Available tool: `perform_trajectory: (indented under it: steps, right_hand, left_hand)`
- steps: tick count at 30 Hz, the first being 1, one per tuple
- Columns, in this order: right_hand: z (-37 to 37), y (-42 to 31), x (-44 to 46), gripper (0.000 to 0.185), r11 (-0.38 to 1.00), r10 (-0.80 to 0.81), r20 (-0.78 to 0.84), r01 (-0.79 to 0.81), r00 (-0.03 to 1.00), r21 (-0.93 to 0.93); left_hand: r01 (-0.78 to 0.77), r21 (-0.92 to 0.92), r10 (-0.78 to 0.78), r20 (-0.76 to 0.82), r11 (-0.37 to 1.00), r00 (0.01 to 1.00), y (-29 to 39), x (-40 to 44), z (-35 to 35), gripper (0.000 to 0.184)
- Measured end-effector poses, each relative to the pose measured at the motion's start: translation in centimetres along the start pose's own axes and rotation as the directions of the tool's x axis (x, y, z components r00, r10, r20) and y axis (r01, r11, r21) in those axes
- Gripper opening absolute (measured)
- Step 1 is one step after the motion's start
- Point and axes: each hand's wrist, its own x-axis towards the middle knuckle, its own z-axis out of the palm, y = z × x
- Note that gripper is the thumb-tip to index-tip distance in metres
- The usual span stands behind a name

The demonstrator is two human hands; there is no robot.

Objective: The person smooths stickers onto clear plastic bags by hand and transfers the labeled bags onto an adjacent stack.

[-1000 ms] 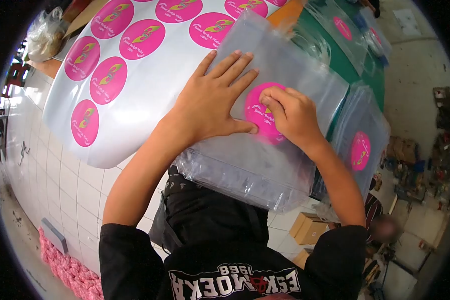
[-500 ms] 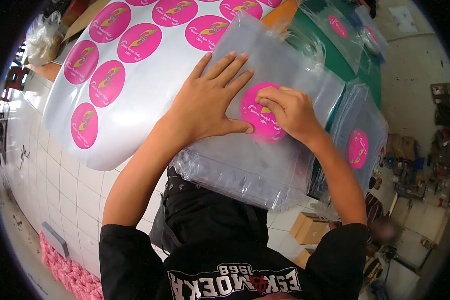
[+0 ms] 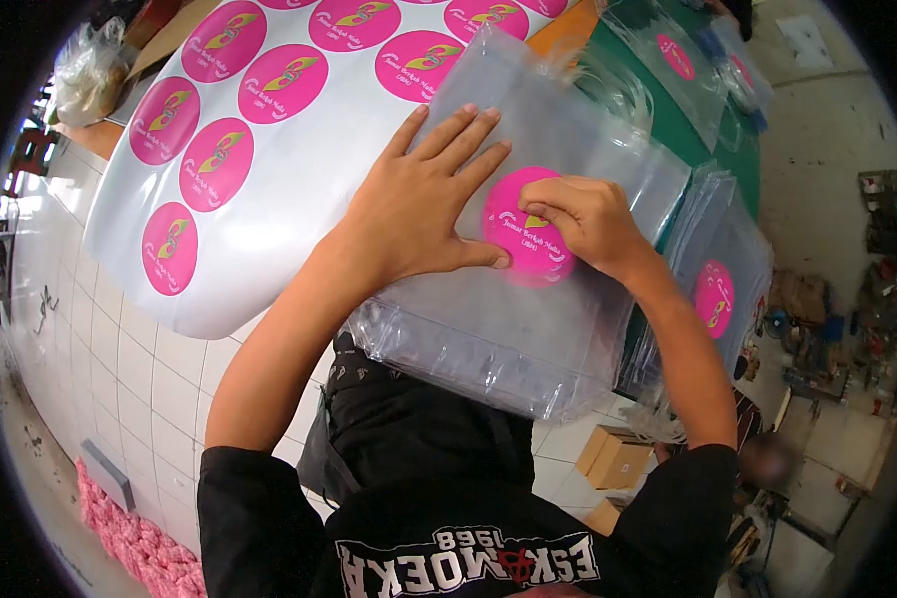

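A round pink sticker [image 3: 526, 244] with white lettering and a green-yellow leaf design lies on the top clear plastic bag [image 3: 478, 309] of a stack. My left hand [image 3: 424, 204] rests flat on this bag, fingers spread, its thumb tip at the sticker's left edge. Curled closed, my right hand [image 3: 583, 219] presses thumb and bent fingers onto the upper right of the sticker and covers part of its design. Nothing shows between those fingers. To the left spreads a white sheet [image 3: 299, 189] bearing several printed pink round stickers.
Beside my right forearm is another pile of clear bags [image 3: 738, 239] with a pink sticker on top. Further stickered bags lie on the green surface [image 3: 743, 164]. Cardboard boxes [image 3: 613, 456] stand on the tiled floor, and a person [image 3: 767, 458] is at the lower right.
My right hand has shifted very slightly right and stays pressed on the sticker. My left hand remains flat on the bag. The whole view has moved a little.
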Motion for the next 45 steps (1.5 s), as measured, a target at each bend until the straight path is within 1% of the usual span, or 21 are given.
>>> perform_trajectory:
  steps: [2,5,9,11,12,14,15,17,21,23,24,26,27,29,30,32,36,38,42,44,45]
  right_hand:
    - [-0.7,0.3,0.1,0.017,0.995,-0.065,0.128,0.074,0.99,-0.069]
    - [-0.8,-0.3,0.2,0.013,0.987,-0.062,0.159,0.084,0.985,-0.135]
    - [-0.2,-0.4,-0.2,0.011,0.983,-0.073,0.094,0.088,0.993,-0.158]
    - [0.0,-0.5,-0.1,0.011,0.999,-0.031,0.018,0.032,0.999,-0.029]
    - [-0.2,-0.6,-0.1,0.011,0.999,-0.033,0.012,0.033,0.999,-0.03]
    - [-0.7,-0.7,0.1,0.012,0.968,0.167,0.072,-0.178,0.983,0.178]
    - [-0.6,-0.5,0.1,0.012,0.968,0.163,0.072,-0.174,0.984,0.182]
    - [-0.6,-0.2,0.0,0.016,0.999,0.003,0.125,0.003,0.992,-0.048]
    - [-0.5,-0.7,-0.3,0.025,0.999,0.022,0.123,-0.018,0.992,-0.032]
    - [-0.6,-1.8,-0.4,0.037,0.964,0.147,0.023,-0.148,0.989,0.219]
    - [-0.9,-2.0,-0.9,0.037,0.965,0.144,0.013,-0.143,0.99,0.222]
    - [-1.4,-1.7,-2.5,0.044,0.855,0.344,-0.014,-0.308,0.939,0.417]
    - [-1.3,-1.5,-2.9,0.044,0.856,0.342,-0.017,-0.304,0.939,0.419]
    - [-0.9,-1.0,-4.0,0.043,0.829,0.371,-0.073,-0.295,0.926,0.476]
    - [-0.9,-1.1,-4.0,0.043,0.826,0.376,-0.077,-0.297,0.923,0.479]
    - [-0.8,-1.0,-3.6,0.04,0.834,0.341,-0.067,-0.269,0.938,0.483]
    - [-0.7,-0.8,-3.9,0.039,0.844,0.324,-0.085,-0.248,0.942,0.476]
    - [-0.7,-0.7,-3.9,0.038,0.819,0.351,-0.07,-0.27,0.934,0.507]
    - [-0.8,-0.7,-3.9,0.037,0.809,0.35,-0.083,-0.257,0.933,0.529]
    - [-0.9,-0.8,-3.9,0.035,0.812,0.351,-0.075,-0.264,0.934,0.52]
    - [-0.9,-0.8,-3.9,0.035,0.809,0.353,-0.075,-0.264,0.932,0.525]
  left_hand:
    - [-0.004,-0.016,0.004,0.004,1.0,1.0,0.0,0.0,-0.1,0.108]
    - [-0.003,-0.012,0.003,0.002,1.0,1.0,0.1,0.0,0.0,0.108]
    - [-0.007,0.013,0.006,0.011,1.0,1.0,0.3,0.2,-0.2,0.108]
    - [0.001,0.006,-0.001,0.008,1.0,1.0,0.3,0.1,-0.3,0.108]
    - [-0.003,0.011,0.002,0.008,1.0,1.0,0.3,0.2,-0.4,0.108]
    - [-0.008,0.012,0.008,0.01,1.0,1.0,0.2,0.1,-0.3,0.108]
    - [-0.005,0.016,0.005,0.011,1.0,1.0,0.1,0.0,-0.3,0.108]
    - [-0.02,0.011,0.02,0.002,1.0,1.0,0.1,0.0,-0.2,0.108]
    - [-0.023,0.016,0.024,-0.015,1.0,1.0,0.1,0.1,0.1,0.108]
    - [-0.012,0.005,0.012,-0.012,1.0,1.0,0.0,0.1,0.1,0.104]
    - [-0.017,0.014,0.017,-0.012,1.0,1.0,0.1,0.0,0.0,0.104]
    - [-0.055,0.017,0.056,-0.069,0.998,0.996,0.3,-0.1,-0.2,0.085]
    - [-0.056,0.021,0.057,-0.069,0.998,0.996,0.4,-0.1,-0.3,0.085]
    - [-0.214,0.056,0.216,-0.034,0.975,0.976,0.5,0.0,-0.6,0.063]
    - [-0.219,0.055,0.221,-0.03,0.974,0.975,0.7,0.0,-0.7,0.063]
    - [-0.223,0.075,0.222,0.023,0.972,0.975,0.9,0.0,-1.1,0.051]
    - [-0.252,0.097,0.252,0.019,0.963,0.968,1.1,0.0,-1.4,0.049]
    - [-0.232,0.075,0.23,0.035,0.97,0.973,1.1,0.1,-1.7,0.049]
    - [-0.261,0.034,0.259,0.055,0.965,0.964,1.0,0.1,-1.6,0.049]
    - [-0.219,0.043,0.221,-0.041,0.975,0.974,1.4,0.2,-1.5,0.049]
    - [-0.22,0.044,0.222,-0.034,0.975,0.975,1.5,0.2,-1.6,0.049]
